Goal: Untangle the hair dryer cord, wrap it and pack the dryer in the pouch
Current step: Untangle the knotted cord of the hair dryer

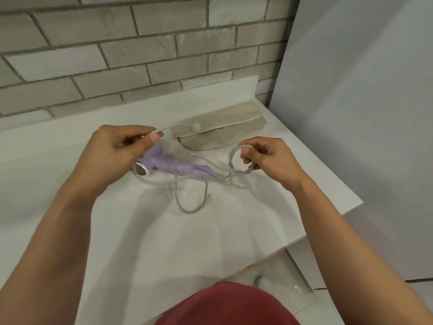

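A lilac hair dryer (172, 166) lies on its side on the white counter (70, 160), partly hidden by my left hand. Its pale grey cord (191, 208) loops around and in front of it in a tangle. My left hand (114, 148) pinches the cord near the plug end, lifted above the dryer's head. My right hand (267, 156) pinches a small loop of cord to the right of the dryer's handle. A beige zip pouch (225, 123) lies flat behind the dryer, near the wall.
A grey brick wall (140, 55) runs along the back of the counter. A plain white panel (363, 113) stands to the right. The counter's front right edge (316, 231) drops to a tiled floor. My red-clothed body is at the bottom.
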Available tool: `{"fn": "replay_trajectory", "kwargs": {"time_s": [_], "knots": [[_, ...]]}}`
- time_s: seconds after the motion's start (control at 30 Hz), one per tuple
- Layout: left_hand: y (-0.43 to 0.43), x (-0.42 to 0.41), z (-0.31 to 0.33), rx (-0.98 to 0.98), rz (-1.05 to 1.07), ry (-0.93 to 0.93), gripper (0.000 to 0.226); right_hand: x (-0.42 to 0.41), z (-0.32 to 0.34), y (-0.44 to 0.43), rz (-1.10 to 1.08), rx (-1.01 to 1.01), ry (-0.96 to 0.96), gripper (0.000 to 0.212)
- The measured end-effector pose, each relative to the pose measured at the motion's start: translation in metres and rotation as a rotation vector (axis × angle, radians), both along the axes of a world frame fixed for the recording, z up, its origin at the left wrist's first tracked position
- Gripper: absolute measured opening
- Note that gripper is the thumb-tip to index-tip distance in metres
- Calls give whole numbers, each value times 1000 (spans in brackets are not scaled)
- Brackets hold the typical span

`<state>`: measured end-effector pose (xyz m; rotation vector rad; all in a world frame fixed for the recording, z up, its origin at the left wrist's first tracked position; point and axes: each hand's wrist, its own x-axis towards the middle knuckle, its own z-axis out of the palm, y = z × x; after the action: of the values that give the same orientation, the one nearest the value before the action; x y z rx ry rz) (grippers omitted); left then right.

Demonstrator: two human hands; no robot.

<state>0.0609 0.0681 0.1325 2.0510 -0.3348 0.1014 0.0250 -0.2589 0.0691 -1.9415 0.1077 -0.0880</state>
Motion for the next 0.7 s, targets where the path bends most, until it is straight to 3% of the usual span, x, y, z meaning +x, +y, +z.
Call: {"fn": "replay_trajectory", "kwargs": {"time_s": [0.1,0.23,0.37,0.53,0.6,0.7], "knots": [[-1,-13,-9,67,-192,125,13,3,-2,2,-11,28,4,15],[-31,-29,-44,202,-277,223,7,9,-1,7,-26,45,-36,17],[-72,-45,-88,351,-253,254,15,11,6,5,21,57,-102,18],[-111,-54,-133,249,-134,386,21,8,14,1,88,58,-125,20],[-115,-53,-141,308,-119,372,30,7,16,-3,129,45,-131,21],[-106,-55,-132,569,-164,263,56,3,19,-8,181,-103,-157,21]]}}
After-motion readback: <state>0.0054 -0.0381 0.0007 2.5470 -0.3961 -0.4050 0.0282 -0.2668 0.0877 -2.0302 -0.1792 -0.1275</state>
